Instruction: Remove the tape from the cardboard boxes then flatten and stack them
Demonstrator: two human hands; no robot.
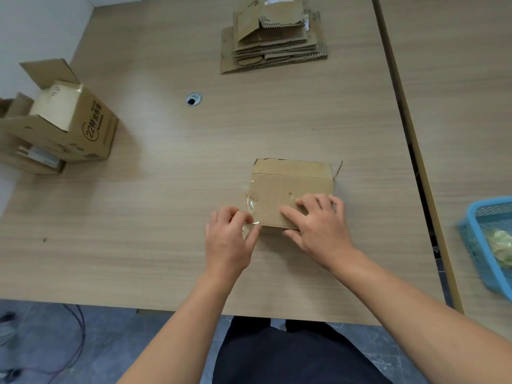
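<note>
A small brown cardboard box [291, 187] lies on the wooden table [166, 189] in front of me. Clear tape [250, 206] runs along its left edge and curls up off the near left corner. My left hand [230, 239] pinches that loose tape end at the corner. My right hand [318, 223] lies on the box's near right part, fingers spread on top and thumb against the near side. A stack of flattened boxes [274, 37] sits at the far side of the table.
Several unflattened boxes [61, 126] with open flaps stand at the table's left edge. A blue plastic basket [482, 245] with crumpled tape in it rests on the adjoining table to the right. A cable hole [193, 99] is set in the tabletop.
</note>
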